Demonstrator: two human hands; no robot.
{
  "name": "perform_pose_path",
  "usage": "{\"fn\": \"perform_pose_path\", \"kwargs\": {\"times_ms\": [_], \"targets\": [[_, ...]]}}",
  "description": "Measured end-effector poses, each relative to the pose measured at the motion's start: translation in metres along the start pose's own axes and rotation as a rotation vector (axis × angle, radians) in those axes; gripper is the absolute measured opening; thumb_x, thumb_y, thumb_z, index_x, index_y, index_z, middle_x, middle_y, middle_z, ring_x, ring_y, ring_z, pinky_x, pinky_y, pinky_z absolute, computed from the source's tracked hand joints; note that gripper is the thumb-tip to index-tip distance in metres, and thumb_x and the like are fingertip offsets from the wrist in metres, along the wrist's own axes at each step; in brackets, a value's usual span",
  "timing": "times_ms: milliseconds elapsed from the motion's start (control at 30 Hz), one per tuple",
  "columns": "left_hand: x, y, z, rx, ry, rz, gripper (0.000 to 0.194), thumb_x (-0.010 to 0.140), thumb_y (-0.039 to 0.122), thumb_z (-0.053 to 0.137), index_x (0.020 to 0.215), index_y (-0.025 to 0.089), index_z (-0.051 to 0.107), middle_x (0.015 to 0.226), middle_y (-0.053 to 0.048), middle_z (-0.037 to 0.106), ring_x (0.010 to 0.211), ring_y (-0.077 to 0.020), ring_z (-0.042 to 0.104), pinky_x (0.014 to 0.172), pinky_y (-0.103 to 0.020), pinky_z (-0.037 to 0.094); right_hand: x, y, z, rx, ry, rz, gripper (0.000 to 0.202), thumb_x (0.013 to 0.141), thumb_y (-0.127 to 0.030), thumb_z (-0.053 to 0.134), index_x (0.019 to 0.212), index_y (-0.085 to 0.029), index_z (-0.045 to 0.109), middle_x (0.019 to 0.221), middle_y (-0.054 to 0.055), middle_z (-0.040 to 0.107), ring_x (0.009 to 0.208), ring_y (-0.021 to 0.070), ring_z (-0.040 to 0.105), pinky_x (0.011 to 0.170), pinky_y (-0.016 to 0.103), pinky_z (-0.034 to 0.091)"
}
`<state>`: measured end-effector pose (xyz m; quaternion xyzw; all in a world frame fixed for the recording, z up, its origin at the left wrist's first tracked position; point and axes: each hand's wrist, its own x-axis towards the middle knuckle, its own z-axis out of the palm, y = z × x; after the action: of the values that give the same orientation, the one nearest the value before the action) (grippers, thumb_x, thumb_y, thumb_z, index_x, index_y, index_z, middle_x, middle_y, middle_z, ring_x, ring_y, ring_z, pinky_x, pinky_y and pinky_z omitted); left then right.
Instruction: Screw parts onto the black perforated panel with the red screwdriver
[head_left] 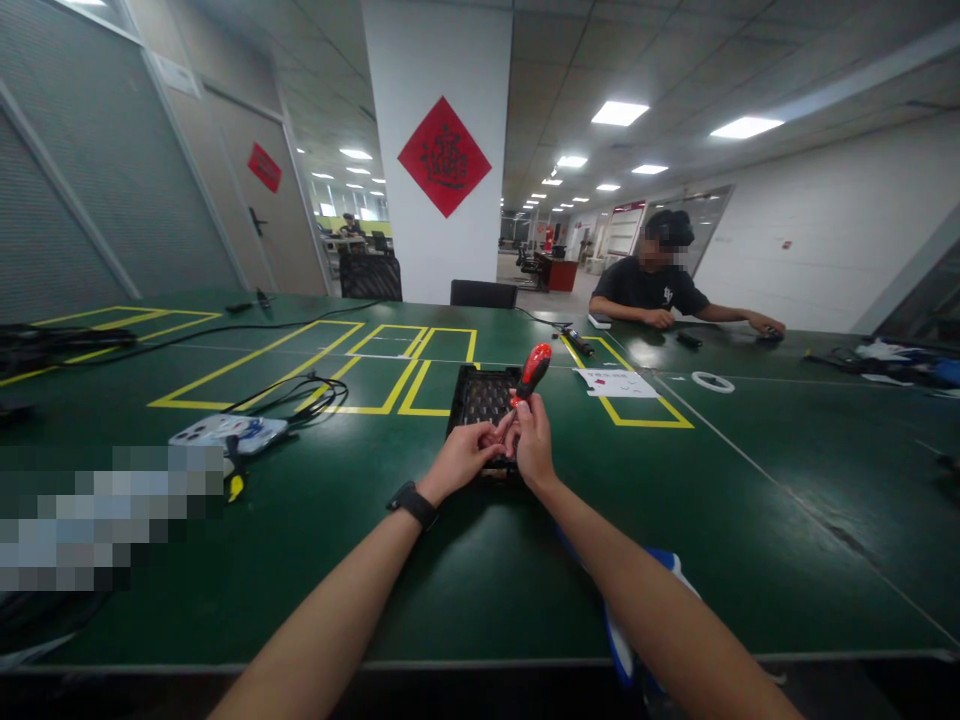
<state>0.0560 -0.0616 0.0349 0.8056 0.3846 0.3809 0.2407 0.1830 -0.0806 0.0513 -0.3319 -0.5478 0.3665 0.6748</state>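
Observation:
A screwdriver with a red and black handle (535, 370) leans up and to the right over a black tray (486, 390) with many small compartments. My right hand (532, 442) is closed round the lower part of the screwdriver. Just beside it, my left hand (466, 458) has its fingers pinched together near the screwdriver's lower end, over the front of the tray. Whatever lies between the left fingertips is too small to make out. A dark band is on my left wrist.
A phone-like white item (229, 432) with black cables lies left on the green table (337, 560). Right of the tray are a paper sheet (616, 383) and a white ring (712, 382). A person (652, 280) sits across at the right. Something blue and white lies beneath my right forearm.

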Motion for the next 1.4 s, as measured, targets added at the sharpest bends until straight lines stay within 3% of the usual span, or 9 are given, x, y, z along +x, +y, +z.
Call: {"fn": "perform_pose_path", "kwargs": {"times_ms": [200, 333, 533, 867, 1000, 1133, 1400], "targets": [[0.0, 0.002, -0.001, -0.071, -0.048, 0.044, 0.018, 0.08, 0.026, 0.048, 0.08, 0.014, 0.062, 0.074, -0.002, 0.063, 0.067, -0.0118, 0.054, 0.066, -0.023, 0.041, 0.002, 0.001, -0.001, 0.019, 0.027, 0.006, 0.035, 0.086, -0.042, 0.034, 0.109, -0.018, 0.045, 0.057, -0.005, 0.054, 0.03, 0.0023, 0.035, 0.031, 0.014, 0.028], [0.0, 0.001, 0.001, -0.128, -0.007, -0.007, 0.018, 0.076, 0.027, 0.055, 0.087, 0.015, 0.059, 0.075, -0.002, 0.064, 0.065, -0.0115, 0.056, 0.063, -0.022, 0.042, 0.001, 0.002, 0.0, 0.008, 0.047, -0.01, 0.034, 0.086, -0.042, 0.035, 0.108, -0.019, 0.046, 0.057, -0.006, 0.054, 0.031, 0.0025, 0.036, 0.032, 0.014, 0.029], [0.001, 0.0, 0.0, -0.062, -0.015, 0.02, 0.015, 0.076, 0.028, 0.055, 0.076, 0.014, 0.058, 0.071, -0.001, 0.061, 0.064, -0.0114, 0.054, 0.062, -0.022, 0.041, 0.002, 0.003, -0.001, 0.001, 0.026, -0.008, 0.03, 0.086, -0.042, 0.039, 0.105, -0.019, 0.045, 0.055, -0.007, 0.053, 0.031, 0.0026, 0.035, 0.03, 0.013, 0.025], [0.001, 0.003, -0.001, -0.014, -0.04, 0.084, 0.018, 0.08, 0.023, 0.047, 0.082, 0.014, 0.062, 0.077, -0.003, 0.063, 0.068, -0.0124, 0.054, 0.067, -0.023, 0.041, 0.003, 0.002, -0.001, 0.009, 0.025, 0.002, 0.028, 0.085, -0.04, 0.041, 0.103, -0.019, 0.046, 0.058, -0.006, 0.053, 0.032, 0.002, 0.035, 0.03, 0.013, 0.025], [0.001, 0.001, 0.001, 0.0, -0.004, 0.044, 0.016, 0.076, 0.028, 0.054, 0.08, 0.014, 0.061, 0.073, -0.001, 0.063, 0.065, -0.012, 0.054, 0.063, -0.022, 0.04, 0.003, 0.004, 0.0, 0.022, 0.024, 0.007, 0.028, 0.085, -0.04, 0.041, 0.104, -0.02, 0.045, 0.058, -0.007, 0.053, 0.032, 0.0022, 0.035, 0.03, 0.013, 0.027], [0.001, -0.005, 0.003, -0.045, -0.016, -0.009, 0.018, 0.074, 0.029, 0.056, 0.078, 0.013, 0.062, 0.071, -0.001, 0.065, 0.063, -0.0121, 0.056, 0.061, -0.022, 0.041, 0.002, 0.005, 0.001, 0.012, -0.002, 0.012, 0.028, 0.084, -0.04, 0.043, 0.105, -0.02, 0.044, 0.059, -0.006, 0.054, 0.034, 0.0026, 0.037, 0.032, 0.013, 0.029], [0.002, -0.008, 0.004, -0.145, -0.072, 0.024, 0.02, 0.079, 0.025, 0.05, 0.08, 0.013, 0.065, 0.076, -0.002, 0.067, 0.069, -0.0132, 0.059, 0.066, -0.022, 0.042, 0.002, 0.003, -0.002, -0.025, -0.013, -0.007, 0.03, 0.086, -0.04, 0.039, 0.106, -0.019, 0.046, 0.061, -0.005, 0.055, 0.034, 0.0023, 0.035, 0.032, 0.014, 0.03]]}}
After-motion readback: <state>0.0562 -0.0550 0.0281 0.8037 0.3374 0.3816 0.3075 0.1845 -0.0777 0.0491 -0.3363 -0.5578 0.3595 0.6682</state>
